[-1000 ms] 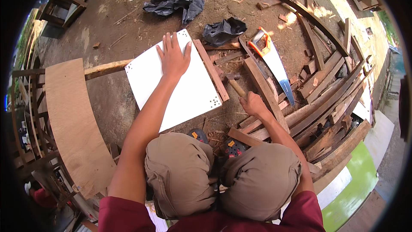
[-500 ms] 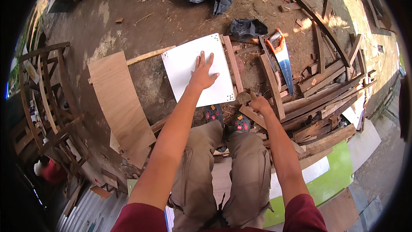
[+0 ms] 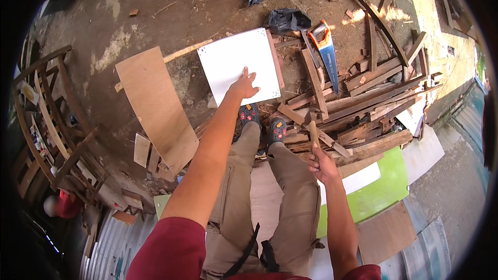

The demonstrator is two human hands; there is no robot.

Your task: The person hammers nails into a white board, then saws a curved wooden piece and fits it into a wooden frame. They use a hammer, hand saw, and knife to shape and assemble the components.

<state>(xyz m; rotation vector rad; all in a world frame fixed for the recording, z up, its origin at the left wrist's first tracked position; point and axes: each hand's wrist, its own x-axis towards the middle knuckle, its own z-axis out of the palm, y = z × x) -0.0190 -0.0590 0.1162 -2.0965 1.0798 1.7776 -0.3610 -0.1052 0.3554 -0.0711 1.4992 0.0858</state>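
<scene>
A square white board [image 3: 223,57], with small dark dots at its corners, lies on the ground just beyond my feet. My left hand [image 3: 244,87] rests on its near right part, fingers stretched out and thumb apart, gripping nothing. Lower and to the right, my right hand [image 3: 322,166] is closed round a wooden handle [image 3: 314,134] that sticks up from the fist. What the handle belongs to cannot be made out. A reddish wood strip [image 3: 275,61] runs along the board's right edge.
A handsaw [image 3: 328,54] with an orange handle lies right of the board, among piled wood scraps [image 3: 363,109]. A plywood panel [image 3: 155,103] lies at left. Black plastic [image 3: 289,19] is crumpled beyond. A green sheet [image 3: 378,189] lies near my right arm; wooden frames [image 3: 57,114] stand far left.
My right hand has drawn back toward me from beside the board, carrying the wooden handle. My left hand stays on the board with its fingers less spread. My feet have shifted, and the view has moved.
</scene>
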